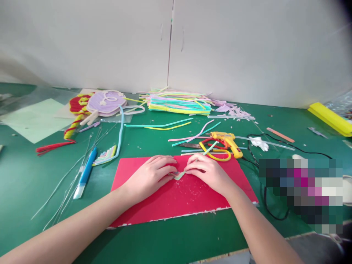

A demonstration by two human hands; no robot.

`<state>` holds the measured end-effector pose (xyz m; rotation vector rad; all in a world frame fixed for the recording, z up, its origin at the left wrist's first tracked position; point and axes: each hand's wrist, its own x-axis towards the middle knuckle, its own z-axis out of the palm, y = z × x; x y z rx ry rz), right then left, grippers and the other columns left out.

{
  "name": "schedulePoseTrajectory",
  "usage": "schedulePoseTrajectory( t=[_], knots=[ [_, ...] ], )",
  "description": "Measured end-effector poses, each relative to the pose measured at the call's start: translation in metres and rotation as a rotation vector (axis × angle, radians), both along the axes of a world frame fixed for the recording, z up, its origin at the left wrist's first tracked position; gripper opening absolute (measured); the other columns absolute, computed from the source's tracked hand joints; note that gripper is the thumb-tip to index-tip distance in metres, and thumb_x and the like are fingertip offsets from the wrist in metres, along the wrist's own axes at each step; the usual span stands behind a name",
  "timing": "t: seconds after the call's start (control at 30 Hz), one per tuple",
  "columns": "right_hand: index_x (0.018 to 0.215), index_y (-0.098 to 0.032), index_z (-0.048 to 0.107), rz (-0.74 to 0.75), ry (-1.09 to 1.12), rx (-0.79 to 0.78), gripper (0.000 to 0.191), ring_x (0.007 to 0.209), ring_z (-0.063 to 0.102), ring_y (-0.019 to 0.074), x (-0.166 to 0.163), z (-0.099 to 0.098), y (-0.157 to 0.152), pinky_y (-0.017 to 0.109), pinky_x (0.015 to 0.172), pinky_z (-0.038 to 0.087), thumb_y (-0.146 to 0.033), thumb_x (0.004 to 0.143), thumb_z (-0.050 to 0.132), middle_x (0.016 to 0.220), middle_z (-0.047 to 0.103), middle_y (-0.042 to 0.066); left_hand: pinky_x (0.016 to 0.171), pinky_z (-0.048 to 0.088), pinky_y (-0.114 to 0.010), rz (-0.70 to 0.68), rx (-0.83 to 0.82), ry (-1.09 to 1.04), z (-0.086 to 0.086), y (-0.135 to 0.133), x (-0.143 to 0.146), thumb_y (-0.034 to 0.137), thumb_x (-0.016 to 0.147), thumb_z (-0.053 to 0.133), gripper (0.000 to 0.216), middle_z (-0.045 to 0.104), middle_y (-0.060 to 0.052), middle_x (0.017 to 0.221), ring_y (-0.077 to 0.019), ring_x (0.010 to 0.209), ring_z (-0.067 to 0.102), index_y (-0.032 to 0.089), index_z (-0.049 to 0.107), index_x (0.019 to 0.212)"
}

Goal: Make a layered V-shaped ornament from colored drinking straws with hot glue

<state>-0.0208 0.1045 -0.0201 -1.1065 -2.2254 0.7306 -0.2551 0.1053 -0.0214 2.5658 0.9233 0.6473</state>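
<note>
Left hand [154, 174] and right hand [207, 172] pinch opposite ends of the strip [180, 176] in their fingers, over the middle of the board [170, 205], seemingly to steady it from both sides; glue gun [227, 140] far right, presumably for reach.

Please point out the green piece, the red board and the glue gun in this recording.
Green piece [180, 176]: head view, on its lower visible part.
Red board [176, 200]: head view, on its bare near surface.
Glue gun [227, 138]: head view, on its yellow body.
</note>
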Motion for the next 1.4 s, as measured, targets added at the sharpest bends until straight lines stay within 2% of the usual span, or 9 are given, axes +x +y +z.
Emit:
schedulePoseTrajectory(
  t=[0.4, 0.57, 0.67, 0.8, 0.9, 1.0, 1.07, 1.23, 1.4],
  knots=[
    [0.089, -0.023, 0.068, 0.023, -0.048, 0.014, 0.019, 0.086, 0.062, 0.0129, -0.001, 0.001, 0.000, 0.026, 0.080, 0.050, -0.025, 0.090, 0.049, 0.094, 0.062, 0.003, 0.094, 0.044, -0.037, -0.008, -0.011, -0.021, -0.002, 0.001, 0.000, 0.022, 0.091, 0.047, 0.019, 0.061, -0.008, 0.116, -0.0205, 0.112, 0.054, 0.021, 0.063, 0.101],
    [0.086, -0.022, 0.064, 0.010, -0.002, -0.038, 0.013, 0.087, 0.061, 0.0141, -0.001, 0.001, 0.001, 0.027, 0.082, 0.049, -0.024, 0.089, 0.052, 0.094, 0.062, 0.002, 0.094, 0.045, -0.036, 0.017, -0.093, -0.086, 0.002, 0.001, 0.000, 0.022, 0.091, 0.045, 0.022, 0.062, -0.008, 0.115, -0.0204, 0.111, 0.055, 0.022, 0.061, 0.107],
    [0.084, -0.022, 0.063, 0.019, 0.035, -0.054, 0.011, 0.086, 0.061, 0.0136, 0.000, -0.002, 0.002, 0.027, 0.082, 0.048, -0.023, 0.088, 0.053, 0.091, 0.062, 0.002, 0.093, 0.046, -0.032, 0.109, -0.207, -0.186, 0.003, 0.002, -0.002, 0.024, 0.092, 0.043, 0.024, 0.063, -0.007, 0.112, -0.0190, 0.107, 0.057, 0.021, 0.060, 0.108],
    [0.083, -0.022, 0.063, -0.018, 0.126, -0.025, 0.011, 0.079, 0.062, 0.0126, -0.001, -0.004, 0.001, 0.025, 0.077, 0.048, -0.024, 0.088, 0.053, 0.085, 0.064, 0.001, 0.090, 0.045, -0.031, 0.314, -0.366, -0.324, 0.006, 0.009, -0.007, 0.032, 0.090, 0.044, 0.025, 0.066, -0.005, 0.105, -0.0201, 0.100, 0.060, 0.022, 0.063, 0.103],
    [0.083, -0.021, 0.063, -0.092, 0.202, 0.097, 0.011, 0.067, 0.060, 0.0113, 0.000, 0.000, 0.001, 0.024, 0.067, 0.049, -0.024, 0.088, 0.054, 0.082, 0.065, 0.001, 0.086, 0.046, -0.031, 0.407, -0.516, -0.450, 0.014, 0.013, -0.006, 0.039, 0.086, 0.051, 0.026, 0.069, -0.006, 0.100, -0.0224, 0.095, 0.062, 0.021, 0.066, 0.098],
    [0.084, -0.021, 0.064, -0.189, 0.250, 0.259, 0.013, 0.059, 0.058, 0.0100, 0.001, 0.011, 0.001, 0.024, 0.065, 0.050, -0.021, 0.088, 0.052, 0.082, 0.065, 0.001, 0.081, 0.047, -0.030, 0.483, -0.690, -0.612, 0.023, 0.011, 0.003, 0.044, 0.080, 0.057, 0.030, 0.072, -0.007, 0.094, -0.0230, 0.090, 0.064, 0.019, 0.069, 0.093],
    [0.086, -0.021, 0.064, -0.242, 0.253, 0.301, 0.014, 0.052, 0.057, 0.0087, 0.003, 0.020, 0.002, 0.024, 0.061, 0.050, -0.020, 0.089, 0.050, 0.082, 0.064, 0.001, 0.081, 0.047, -0.030, 0.526, -0.763, -0.701, 0.028, 0.007, 0.012, 0.046, 0.077, 0.060, 0.032, 0.072, -0.008, 0.094, -0.0235, 0.091, 0.065, 0.018, 0.070, 0.091],
    [0.085, -0.022, 0.063, -0.214, 0.201, 0.199, 0.016, 0.049, 0.057, 0.0085, 0.002, 0.034, 0.008, 0.023, 0.054, 0.049, -0.026, 0.090, 0.049, 0.083, 0.062, 0.002, 0.084, 0.046, -0.029, 0.563, -0.854, -0.878, 0.030, -0.002, 0.041, 0.043, 0.074, 0.065, 0.033, 0.071, -0.009, 0.100, -0.0232, 0.096, 0.063, 0.017, 0.069, 0.094],
    [0.084, -0.022, 0.063, -0.139, 0.156, 0.169, 0.018, 0.061, 0.061, 0.0106, 0.000, 0.035, 0.013, 0.023, 0.063, 0.050, -0.027, 0.091, 0.047, 0.087, 0.063, 0.002, 0.081, 0.046, -0.026, 0.591, -0.795, -0.943, 0.027, -0.005, 0.056, 0.040, 0.071, 0.068, 0.028, 0.073, -0.006, 0.093, -0.0212, 0.091, 0.064, 0.017, 0.069, 0.086]
  ],
)
